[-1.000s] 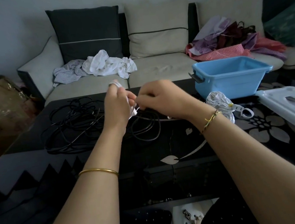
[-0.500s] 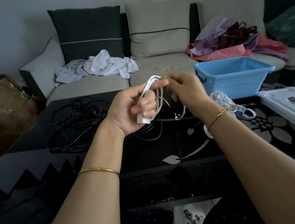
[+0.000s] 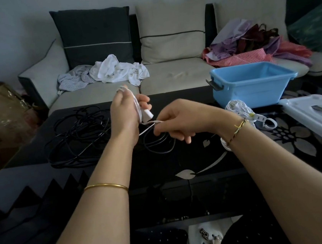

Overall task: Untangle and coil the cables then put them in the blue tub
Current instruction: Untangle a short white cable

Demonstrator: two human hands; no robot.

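1. White cable [image 3: 137, 108]: wound in loops round our left hand [image 3: 126, 113], which grips it above the middle of the table [image 3: 161, 168].
2. Change: half a second ago our right hand [image 3: 174, 123] guided a loop at the coil's top. Now it is lower, pinching the loose tail.
3. We judge the coil is nearly done. Next comes the blue tub [image 3: 252, 89], far right.
4. Black tangle [image 3: 77, 137], left, still waits.

Two hands: left hand [image 3: 124, 116], right hand [image 3: 180, 121]. One white cable [image 3: 137, 108] at twelve o'clock. One coiled white bundle [image 3: 239, 109] and one blue tub [image 3: 249, 91] at two o'clock. One white lid [image 3: 315, 112] at three. One black tangle [image 3: 77, 135] at ten, strands uncountable. Two clothes heaps [image 3: 110, 71] [image 3: 247, 45], at eleven and one.
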